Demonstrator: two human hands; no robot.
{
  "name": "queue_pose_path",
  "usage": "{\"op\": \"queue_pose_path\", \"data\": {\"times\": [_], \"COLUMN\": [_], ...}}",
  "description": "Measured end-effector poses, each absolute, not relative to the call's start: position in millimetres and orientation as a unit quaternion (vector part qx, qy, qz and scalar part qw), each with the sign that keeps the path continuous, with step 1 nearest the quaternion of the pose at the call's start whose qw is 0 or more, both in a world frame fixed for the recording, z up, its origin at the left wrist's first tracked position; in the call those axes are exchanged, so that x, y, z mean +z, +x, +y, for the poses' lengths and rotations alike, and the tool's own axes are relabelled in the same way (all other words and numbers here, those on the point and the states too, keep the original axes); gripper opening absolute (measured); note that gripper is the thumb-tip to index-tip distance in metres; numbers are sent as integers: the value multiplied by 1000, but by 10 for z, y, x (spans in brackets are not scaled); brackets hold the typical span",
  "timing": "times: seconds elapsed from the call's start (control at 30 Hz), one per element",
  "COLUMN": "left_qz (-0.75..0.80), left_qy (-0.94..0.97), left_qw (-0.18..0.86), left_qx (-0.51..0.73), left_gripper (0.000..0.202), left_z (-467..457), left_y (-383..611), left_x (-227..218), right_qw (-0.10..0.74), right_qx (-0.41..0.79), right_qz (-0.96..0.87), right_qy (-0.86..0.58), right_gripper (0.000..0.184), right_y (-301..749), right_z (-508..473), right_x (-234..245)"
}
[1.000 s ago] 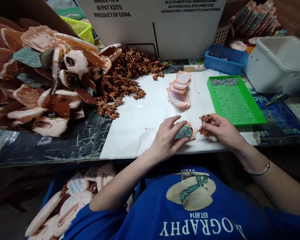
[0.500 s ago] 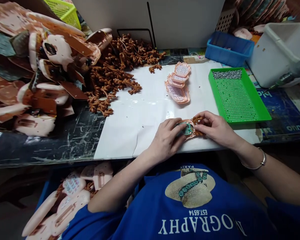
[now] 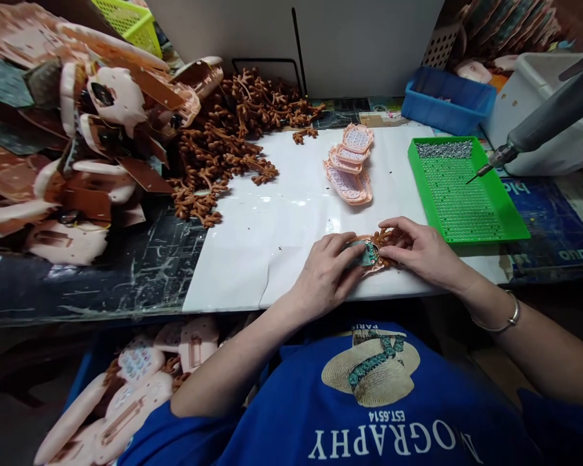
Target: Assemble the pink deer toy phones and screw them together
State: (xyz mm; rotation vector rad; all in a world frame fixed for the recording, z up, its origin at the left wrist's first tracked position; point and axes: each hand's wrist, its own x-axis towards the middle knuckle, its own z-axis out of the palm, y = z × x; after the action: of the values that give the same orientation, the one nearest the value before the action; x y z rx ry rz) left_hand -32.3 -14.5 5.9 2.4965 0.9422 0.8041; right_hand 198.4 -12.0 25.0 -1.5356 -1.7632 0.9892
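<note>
My left hand (image 3: pixel 328 272) is closed on a small pink shell with a green circuit board (image 3: pixel 366 252) in it, pressing it to the white sheet (image 3: pixel 291 213) near the table's front edge. My right hand (image 3: pixel 420 249) pinches a brown rubber piece (image 3: pixel 386 238) and holds it against the right end of that shell. Both hands touch the same part. A short stack of pink shells (image 3: pixel 348 169) lies a little farther back on the sheet.
A heap of brown rubber pieces (image 3: pixel 233 139) and a pile of pink shells and boards (image 3: pixel 78 129) fill the left. A green tray of screws (image 3: pixel 464 191), a blue bin (image 3: pixel 447 100) and a white tub (image 3: pixel 548 103) stand right. A grey electric screwdriver (image 3: pixel 544 120) hangs over the tray.
My right hand brought the brown piece left onto the shell held by my left hand. The grey screwdriver has swung further into view over the green tray.
</note>
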Motion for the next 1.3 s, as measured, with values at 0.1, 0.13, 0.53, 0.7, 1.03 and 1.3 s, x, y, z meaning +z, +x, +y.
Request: {"op": "queue_pose_path", "data": {"times": [0.1,0.13,0.53,0.7,1.03,1.3], "left_qz": [331,330,332,324,325,325], "left_qy": [883,883,883,886,886,889], "left_qw": [173,170,161,158,160,154], "left_qx": [284,286,289,291,290,285], "left_gripper": [31,31,31,31,31,32], "left_z": [-145,-145,-149,-151,-158,-153], "left_y": [-321,-320,-312,-313,-305,-308], "left_x": [62,62,47,58,78,57], "right_qw": [294,298,150,213,149,188], "right_qx": [395,405,264,279,268,512], "right_qz": [-653,-648,-765,-745,-711,-631], "right_qy": [-575,-572,-568,-568,-633,-551], "right_gripper": [41,43,15,17,12,28], "right_y": [1980,1979,1883,1913,1824,2025], "right_z": [-124,-130,-33,-59,73,233], "right_x": [244,242,463,402,457,308]}}
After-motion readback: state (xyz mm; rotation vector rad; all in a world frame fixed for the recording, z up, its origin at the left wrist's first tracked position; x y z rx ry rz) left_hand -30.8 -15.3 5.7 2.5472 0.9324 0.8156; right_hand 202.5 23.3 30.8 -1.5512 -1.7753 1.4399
